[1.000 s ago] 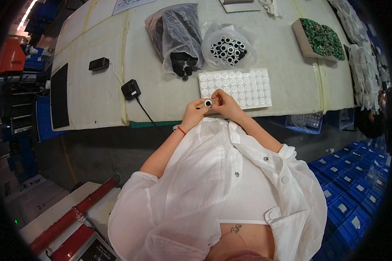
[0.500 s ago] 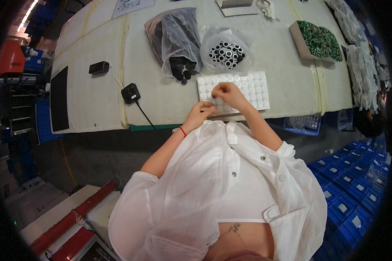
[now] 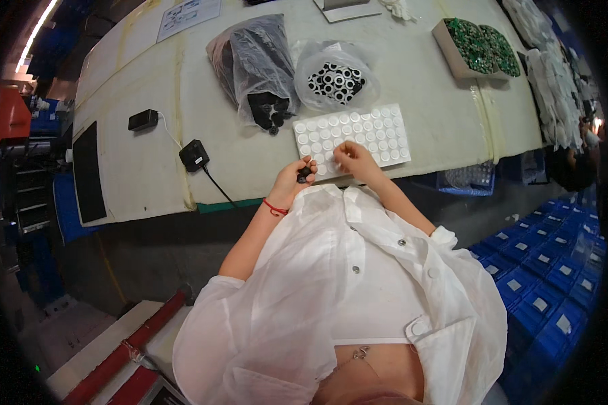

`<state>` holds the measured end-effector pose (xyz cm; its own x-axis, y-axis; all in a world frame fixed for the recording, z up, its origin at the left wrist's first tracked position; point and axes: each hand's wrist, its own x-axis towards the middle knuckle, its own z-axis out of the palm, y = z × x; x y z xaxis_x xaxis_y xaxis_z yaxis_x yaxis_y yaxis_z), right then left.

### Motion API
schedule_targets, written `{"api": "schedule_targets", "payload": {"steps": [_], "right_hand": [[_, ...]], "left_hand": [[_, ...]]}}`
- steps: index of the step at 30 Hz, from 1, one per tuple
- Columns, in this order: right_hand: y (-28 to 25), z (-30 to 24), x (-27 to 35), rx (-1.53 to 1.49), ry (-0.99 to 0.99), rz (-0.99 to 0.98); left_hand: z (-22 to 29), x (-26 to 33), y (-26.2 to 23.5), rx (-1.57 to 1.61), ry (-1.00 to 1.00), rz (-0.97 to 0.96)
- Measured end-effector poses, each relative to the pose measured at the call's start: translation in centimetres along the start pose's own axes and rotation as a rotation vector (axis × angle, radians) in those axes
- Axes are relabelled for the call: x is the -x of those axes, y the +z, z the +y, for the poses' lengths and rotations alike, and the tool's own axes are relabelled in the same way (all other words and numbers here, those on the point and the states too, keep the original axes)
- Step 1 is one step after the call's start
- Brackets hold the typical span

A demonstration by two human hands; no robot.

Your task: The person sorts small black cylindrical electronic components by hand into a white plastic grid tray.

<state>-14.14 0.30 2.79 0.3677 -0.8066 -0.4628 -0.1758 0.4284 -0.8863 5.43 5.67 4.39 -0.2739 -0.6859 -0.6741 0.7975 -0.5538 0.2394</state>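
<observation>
My left hand (image 3: 296, 178) is turned partly palm up at the lower left corner of a white tray (image 3: 385, 164). Its fingers curl around several small black parts (image 3: 305, 174). Rows of round white pieces (image 3: 355, 127) fill the tray. Over the tray's lower middle hovers my right hand (image 3: 355, 162), fingers bent together; whether a small part is between them is hidden. Behind the tray lies a clear bag of black and white ring-shaped parts (image 3: 336, 82). Left of that, a larger translucent bag (image 3: 253, 57) spills black parts (image 3: 270, 111) at its mouth.
A box of green circuit boards (image 3: 476, 50) stands at the back right. To the left lie two small black devices (image 3: 142, 120) (image 3: 194, 155) joined by cables, and a black mat (image 3: 90, 172). Blue bins (image 3: 540, 270) cover the floor at right.
My left hand has drawn back from the tray and turned up, showing black parts in it. My right hand sits lower over the tray. The whole view has shifted slightly.
</observation>
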Motion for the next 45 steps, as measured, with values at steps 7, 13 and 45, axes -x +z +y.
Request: {"api": "schedule_targets", "payload": {"steps": [7, 13, 45], "right_hand": [[-3.0, 1.4, 3.9, 0.629, -0.272, 0.374], [-3.3, 1.2, 4.7, 0.666, -0.289, 0.483], [-1.6, -2.7, 3.9, 0.720, -0.295, -0.042]], "left_hand": [[0.0, 0.1, 0.6, -0.421, 0.010, -0.136], [-0.8, -0.2, 2.5, -0.518, -0.017, -0.128], [-1.9, -1.3, 2.2, -0.677, 0.169, -0.048]]}}
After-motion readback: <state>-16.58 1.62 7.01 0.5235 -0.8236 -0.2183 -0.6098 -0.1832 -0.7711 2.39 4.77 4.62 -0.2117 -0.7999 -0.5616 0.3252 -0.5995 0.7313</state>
